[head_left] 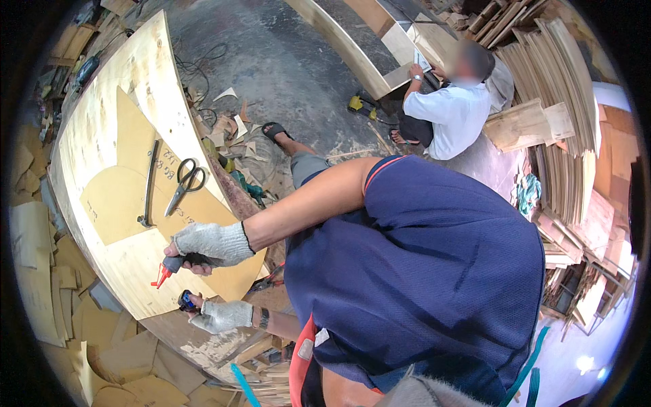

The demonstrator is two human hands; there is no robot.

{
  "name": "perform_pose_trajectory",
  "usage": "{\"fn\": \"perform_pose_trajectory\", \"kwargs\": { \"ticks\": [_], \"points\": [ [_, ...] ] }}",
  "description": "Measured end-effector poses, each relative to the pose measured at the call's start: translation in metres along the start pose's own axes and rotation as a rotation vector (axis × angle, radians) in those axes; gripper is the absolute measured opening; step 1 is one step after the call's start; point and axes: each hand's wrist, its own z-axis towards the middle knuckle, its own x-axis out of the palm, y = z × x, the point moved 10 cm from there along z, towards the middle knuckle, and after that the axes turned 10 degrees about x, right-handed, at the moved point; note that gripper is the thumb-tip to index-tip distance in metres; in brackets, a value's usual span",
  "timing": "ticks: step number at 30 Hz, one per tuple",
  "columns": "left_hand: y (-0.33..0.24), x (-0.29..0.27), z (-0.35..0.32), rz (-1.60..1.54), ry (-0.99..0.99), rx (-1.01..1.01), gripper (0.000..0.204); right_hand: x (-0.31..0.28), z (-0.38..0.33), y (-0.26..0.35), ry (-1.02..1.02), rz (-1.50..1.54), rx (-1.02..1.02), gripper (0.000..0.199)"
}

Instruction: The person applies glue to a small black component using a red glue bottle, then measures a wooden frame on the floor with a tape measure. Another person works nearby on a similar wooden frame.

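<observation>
My right hand [207, 246], in a grey fingerless knit glove, is closed round a small dark grey bottle [174, 263] with a red pointed nozzle. It hovers over the near end of a pale plywood sheet [102, 146]. Just below it in the picture, my left hand [224, 316], gloved alike and with a watch at the wrist, grips a small blue-and-black tool [188, 300] whose kind I cannot make out. A brown cardboard template [122, 190] lies on the plywood. Black-handled scissors [185, 186] and a long dark bar-like tool [150, 183] rest on the template.
Cardboard offcuts [129, 353] pile up beyond the plywood's left and lower edges. Red-handled pliers [268, 279] lie by my arms. A co-worker in a white shirt [447, 119] crouches at a long wooden frame [346, 47]. Stacked boards [553, 88] stand at right; cables [203, 61] cross the floor.
</observation>
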Motion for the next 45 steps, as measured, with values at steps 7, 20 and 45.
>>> {"fn": "perform_pose_trajectory", "kwargs": {
  "ticks": [7,20,45],
  "points": [
    [-0.009,0.007,-0.001,-0.108,-0.009,0.027,0.036,0.0,-0.008,0.004,-0.022,0.006,-0.062,0.038],
    [-0.017,-0.018,-0.022,0.02,-0.091,0.035,0.032,0.014,-0.009,-0.021,0.037,-0.056,0.031,0.032],
    [-0.005,-0.119,-0.08,0.097,-0.335,-0.32,0.033,0.063,0.028,-0.133,0.214,-0.477,0.503,0.03]
  ]
}}
